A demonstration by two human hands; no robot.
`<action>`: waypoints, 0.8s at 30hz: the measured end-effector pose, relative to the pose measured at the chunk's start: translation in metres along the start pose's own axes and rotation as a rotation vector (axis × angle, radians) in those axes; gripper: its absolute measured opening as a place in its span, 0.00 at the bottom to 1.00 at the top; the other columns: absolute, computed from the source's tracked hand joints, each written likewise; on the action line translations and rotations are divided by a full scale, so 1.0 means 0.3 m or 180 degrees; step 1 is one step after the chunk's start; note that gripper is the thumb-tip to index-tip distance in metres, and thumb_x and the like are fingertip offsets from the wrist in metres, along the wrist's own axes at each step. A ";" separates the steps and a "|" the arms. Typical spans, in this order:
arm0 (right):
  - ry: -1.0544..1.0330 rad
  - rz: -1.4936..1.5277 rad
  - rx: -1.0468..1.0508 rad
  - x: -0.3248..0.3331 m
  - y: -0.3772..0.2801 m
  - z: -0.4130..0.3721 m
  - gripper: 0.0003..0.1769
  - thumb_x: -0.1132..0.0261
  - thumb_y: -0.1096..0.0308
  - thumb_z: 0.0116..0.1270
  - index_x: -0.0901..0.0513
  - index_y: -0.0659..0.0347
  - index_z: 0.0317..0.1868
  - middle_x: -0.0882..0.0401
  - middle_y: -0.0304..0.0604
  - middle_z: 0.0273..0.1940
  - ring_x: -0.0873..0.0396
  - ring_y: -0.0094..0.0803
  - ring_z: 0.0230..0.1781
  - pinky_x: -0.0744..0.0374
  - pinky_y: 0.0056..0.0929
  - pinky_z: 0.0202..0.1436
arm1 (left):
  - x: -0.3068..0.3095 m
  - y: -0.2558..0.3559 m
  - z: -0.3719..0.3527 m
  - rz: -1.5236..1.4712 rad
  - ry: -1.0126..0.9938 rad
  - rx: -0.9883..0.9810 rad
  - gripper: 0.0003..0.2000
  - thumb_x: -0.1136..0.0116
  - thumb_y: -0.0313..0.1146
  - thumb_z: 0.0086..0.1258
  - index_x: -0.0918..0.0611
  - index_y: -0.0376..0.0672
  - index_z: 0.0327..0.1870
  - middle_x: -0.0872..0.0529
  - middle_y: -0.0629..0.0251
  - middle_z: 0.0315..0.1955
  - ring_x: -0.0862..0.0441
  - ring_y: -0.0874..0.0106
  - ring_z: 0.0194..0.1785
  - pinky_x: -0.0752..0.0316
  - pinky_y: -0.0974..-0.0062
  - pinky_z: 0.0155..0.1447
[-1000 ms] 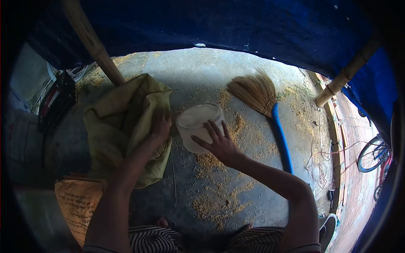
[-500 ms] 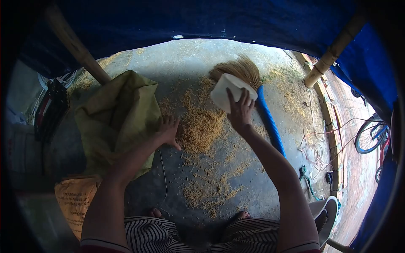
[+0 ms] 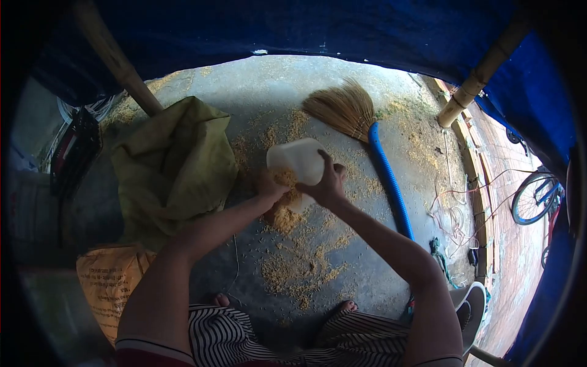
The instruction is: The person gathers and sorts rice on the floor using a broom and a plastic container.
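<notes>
A translucent white plastic container is tilted low over the floor, with its opening toward the grain. My right hand grips its right side, fingers wrapped on the rim and wall. Beside the opening, my left hand touches the grain; its fingers are blurred and partly hidden. Some yellowish grain lies in a heap just below the container, and more is scattered nearer my feet. An olive-green sack lies slack left of my left hand.
A straw broom with a blue handle lies on the right. At lower left is an orange printed bag. Bamboo poles and a blue tarp stand around. Loose wires, a white curved object and a bicycle are farther right.
My right hand has brought the container down and left from the broom to the grain heap. My left hand has moved right, away from the sack, to the container's opening.
</notes>
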State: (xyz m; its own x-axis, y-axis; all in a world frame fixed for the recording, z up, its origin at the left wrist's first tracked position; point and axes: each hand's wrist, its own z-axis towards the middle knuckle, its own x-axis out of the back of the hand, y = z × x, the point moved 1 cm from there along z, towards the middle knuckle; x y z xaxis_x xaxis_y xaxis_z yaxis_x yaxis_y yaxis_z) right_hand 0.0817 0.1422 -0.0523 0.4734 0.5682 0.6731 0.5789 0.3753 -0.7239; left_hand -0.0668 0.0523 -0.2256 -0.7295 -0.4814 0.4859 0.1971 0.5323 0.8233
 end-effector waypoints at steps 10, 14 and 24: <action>-0.0388 0.1645 -0.1139 0.228 0.089 0.117 0.56 0.24 0.53 0.42 0.50 0.48 0.67 0.42 0.52 0.63 0.37 0.50 0.61 0.28 0.60 0.49 | 0.313 0.308 0.024 0.0188 -0.0032 -0.0774 0.28 0.39 0.36 0.54 0.28 0.36 0.57 0.21 0.50 0.48 0.24 0.62 0.54 0.30 0.73 0.57; 0.0730 0.0330 -0.0287 0.148 0.135 0.280 0.55 0.23 0.53 0.38 0.45 0.47 0.66 0.41 0.59 0.57 0.38 0.52 0.57 0.32 0.50 0.57 | 0.339 0.068 0.112 0.1214 -0.0427 -0.0285 0.33 0.39 0.35 0.52 0.35 0.37 0.62 0.30 0.44 0.56 0.32 0.55 0.61 0.34 0.66 0.62; 0.0764 -0.0590 0.1786 0.026 -0.020 0.308 0.52 0.27 0.64 0.37 0.44 0.45 0.66 0.48 0.65 0.59 0.45 0.63 0.60 0.37 0.54 0.61 | 0.252 0.015 0.041 0.3235 -0.0163 -0.0813 0.45 0.34 0.37 0.43 0.45 0.30 0.63 0.45 0.39 0.61 0.47 0.45 0.65 0.47 0.51 0.67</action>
State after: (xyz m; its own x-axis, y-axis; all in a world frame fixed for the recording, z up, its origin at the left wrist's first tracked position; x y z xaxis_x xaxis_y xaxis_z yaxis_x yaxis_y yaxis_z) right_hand 0.0206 0.2121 -0.0567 0.5720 0.3016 0.7628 0.2604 0.8151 -0.5176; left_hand -0.1291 0.0269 -0.1888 -0.1687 0.1430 0.9752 0.8606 0.5038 0.0750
